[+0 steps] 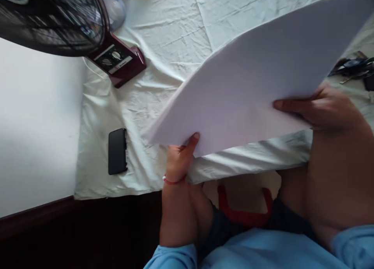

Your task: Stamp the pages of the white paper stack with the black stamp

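A large white sheet of stiff paper (257,78) is lifted above a bed covered in a creased white cloth (163,47). My left hand (179,158) pinches the sheet's near lower corner, thumb on top; a thin red band circles that wrist. My right hand (320,107) grips the sheet's lower right edge, fingers lying flat across its upper face. The sheet bows slightly and hides much of the bed behind it.
A black phone (117,151) lies on the cloth at the left. A dark red fan base (119,60) with its black cage (55,20) stands at the back left. Keys and dark items (355,68) lie at the far right. A white wall (35,121) is to the left.
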Available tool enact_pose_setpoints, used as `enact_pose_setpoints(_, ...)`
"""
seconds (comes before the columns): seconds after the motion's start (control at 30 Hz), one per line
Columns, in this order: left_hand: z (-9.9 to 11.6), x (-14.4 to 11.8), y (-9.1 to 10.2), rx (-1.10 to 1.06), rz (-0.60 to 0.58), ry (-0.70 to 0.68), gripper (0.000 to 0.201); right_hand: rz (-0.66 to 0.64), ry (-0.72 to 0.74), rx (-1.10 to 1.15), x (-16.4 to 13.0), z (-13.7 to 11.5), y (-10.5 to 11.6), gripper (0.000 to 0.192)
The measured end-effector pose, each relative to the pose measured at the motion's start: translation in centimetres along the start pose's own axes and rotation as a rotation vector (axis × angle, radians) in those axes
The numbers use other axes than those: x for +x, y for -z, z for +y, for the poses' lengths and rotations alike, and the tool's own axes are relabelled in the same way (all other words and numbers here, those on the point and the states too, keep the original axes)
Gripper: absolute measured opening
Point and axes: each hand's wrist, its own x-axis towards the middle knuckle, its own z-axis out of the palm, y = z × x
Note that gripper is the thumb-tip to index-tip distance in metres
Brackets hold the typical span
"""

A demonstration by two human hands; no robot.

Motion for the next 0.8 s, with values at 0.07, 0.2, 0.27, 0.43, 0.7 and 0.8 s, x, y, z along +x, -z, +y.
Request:
enact_pose_setpoints(0.07, 0.2, 0.2, -0.5, 0.006, -0.102, 0.054, 0.038, -0.047, -0.098, 0.021, 0.4, 0.0, 0.1, 0.033)
enact_pose_setpoints(0.2, 0.7, 0.6, -1.1, -0.119, -0.141, 0.217, 0.051, -0.118, -0.179, 0.071, 1.3, 0.7, 0.1, 0.033)
enact_pose_setpoints(0.27, 0.8, 0.7, -1.0, -0.142, -0.132, 0.255, 0.054, -0.131, -0.192, 0.072, 1.7, 1.2, 0.2, 0.034)
enact_pose_setpoints(0.43, 1.9, -0.1, -0.4, 0.094, -0.058, 0.167, 0.037, -0.088, -0.196, 0.026, 2.2, 1.8, 0.4, 0.036)
enact_pose_setpoints(0.7, 2.5, 0.0, 0.2, 0.379, 0.534, -0.297, 0.016, -0.053, -0.25, -0.004, 1.6, 0.5, -1.0, 0.022)
enact_pose_setpoints(0.8, 0.9, 1.2, 1.0, 0.496, 0.561, -0.372, 0.014, -0.056, -0.263, -0.003, 1.4, 0.0, -1.7, 0.015)
